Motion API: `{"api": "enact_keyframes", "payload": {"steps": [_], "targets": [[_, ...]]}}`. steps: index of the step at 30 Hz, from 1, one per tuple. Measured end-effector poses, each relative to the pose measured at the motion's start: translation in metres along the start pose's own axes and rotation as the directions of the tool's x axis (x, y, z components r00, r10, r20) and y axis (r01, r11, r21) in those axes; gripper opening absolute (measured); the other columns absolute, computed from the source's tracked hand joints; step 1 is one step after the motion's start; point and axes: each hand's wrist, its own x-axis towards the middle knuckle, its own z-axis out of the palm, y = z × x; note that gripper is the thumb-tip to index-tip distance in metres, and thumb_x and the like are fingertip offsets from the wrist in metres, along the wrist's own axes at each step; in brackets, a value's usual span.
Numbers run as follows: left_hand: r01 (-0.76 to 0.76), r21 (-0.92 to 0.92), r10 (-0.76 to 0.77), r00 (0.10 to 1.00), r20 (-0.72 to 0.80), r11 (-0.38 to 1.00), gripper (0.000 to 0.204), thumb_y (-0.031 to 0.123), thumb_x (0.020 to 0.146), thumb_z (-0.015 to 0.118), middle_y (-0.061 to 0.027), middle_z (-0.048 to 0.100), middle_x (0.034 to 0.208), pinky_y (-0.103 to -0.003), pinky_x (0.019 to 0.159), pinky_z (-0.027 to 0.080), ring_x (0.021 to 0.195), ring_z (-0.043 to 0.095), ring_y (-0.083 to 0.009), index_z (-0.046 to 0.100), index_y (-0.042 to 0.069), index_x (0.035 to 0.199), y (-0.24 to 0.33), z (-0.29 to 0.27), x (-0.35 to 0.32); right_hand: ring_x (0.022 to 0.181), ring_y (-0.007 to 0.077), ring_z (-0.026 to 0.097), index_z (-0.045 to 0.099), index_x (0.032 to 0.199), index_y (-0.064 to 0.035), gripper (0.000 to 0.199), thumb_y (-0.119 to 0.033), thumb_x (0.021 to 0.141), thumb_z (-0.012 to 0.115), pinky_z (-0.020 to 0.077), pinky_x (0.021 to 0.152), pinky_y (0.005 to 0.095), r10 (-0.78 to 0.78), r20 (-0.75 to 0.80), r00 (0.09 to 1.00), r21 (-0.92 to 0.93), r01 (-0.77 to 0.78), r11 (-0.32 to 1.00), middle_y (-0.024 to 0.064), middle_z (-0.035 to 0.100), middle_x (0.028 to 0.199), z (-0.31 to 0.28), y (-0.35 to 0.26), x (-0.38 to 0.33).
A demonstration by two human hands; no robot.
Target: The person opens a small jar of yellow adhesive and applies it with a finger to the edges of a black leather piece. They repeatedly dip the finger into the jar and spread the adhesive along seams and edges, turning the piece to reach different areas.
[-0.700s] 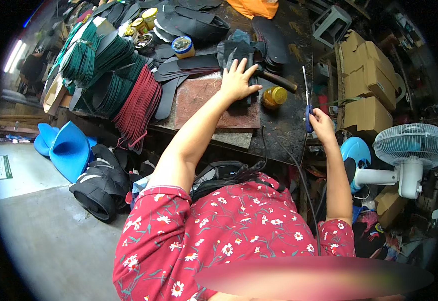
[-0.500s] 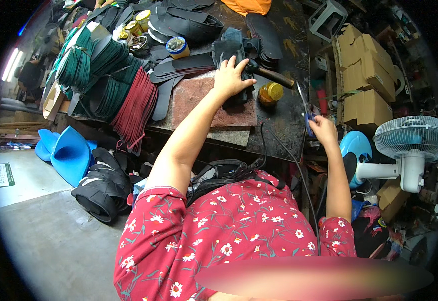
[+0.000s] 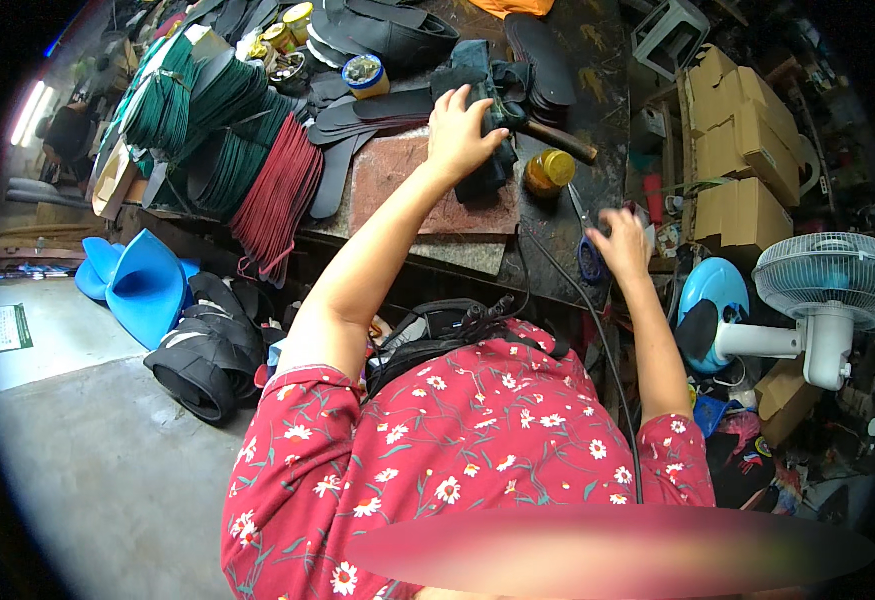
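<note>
My left hand (image 3: 462, 132) rests with its fingers spread on a bundle of dark fabric-like pieces (image 3: 485, 178) on the workbench. Just right of it, a tool's wooden handle (image 3: 559, 142) sticks out; its other end is hidden among the dark pieces. Scissors with blue handles (image 3: 589, 258) lie at the bench's front right edge. Beside them hovers my right hand (image 3: 621, 243), fingers apart and holding nothing. A glass jar with a yellow lid (image 3: 549, 172) stands between my two hands. Under the dark pieces is a reddish-brown board (image 3: 387, 190).
Stacked black soles (image 3: 540, 60) and bundles of green-edged (image 3: 162, 115) and red-edged (image 3: 279, 190) pieces cover the bench. A cable (image 3: 597, 325) runs over its front edge. Cardboard boxes (image 3: 747, 140) and a fan (image 3: 819, 285) stand at right. Blue foam sheets (image 3: 145, 290) sit at lower left.
My right hand has let go of the scissors, which now lie on the bench edge, and its fingers have opened. The left hand stays on the dark pieces with slightly more bent fingers.
</note>
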Motion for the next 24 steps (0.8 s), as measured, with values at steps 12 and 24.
{"api": "enact_keyframes", "payload": {"steps": [12, 24], "targets": [[-0.540, 0.001, 0.496, 0.775, 0.391, 0.842, 0.049, 0.028, 0.070, 0.077, -0.0095, 0.062, 0.117, -0.041, 0.092, 0.049, 0.111, 0.057, -0.0296, 0.068, 0.016, 0.116, 0.066, 0.036, 0.010, 0.106, 0.0390, 0.060, 0.051, 0.130, -0.0066, 0.090, -0.049, 0.060, 0.088, 0.0495, 0.090, 0.0451, -0.066, -0.053, 0.996, 0.427, 0.082, 0.901, 0.0205, 0.065, 0.113, 0.078, -0.037, 0.095], [-0.124, -0.384, 0.166, 0.983, 0.076, 0.915, 0.033, 0.024, 0.080, 0.071, -0.0188, 0.070, 0.101, -0.041, 0.089, 0.049, 0.096, 0.065, -0.0345, 0.070, 0.000, 0.103, 0.065, 0.059, 0.013, 0.105, 0.0365, 0.061, 0.053, 0.133, -0.0131, 0.084, -0.052, 0.066, 0.083, 0.0489, 0.088, 0.0490, 0.018, -0.011, 1.000, 0.284, -0.014, 0.959, 0.0174, 0.066, 0.111, 0.072, -0.050, 0.091]]}}
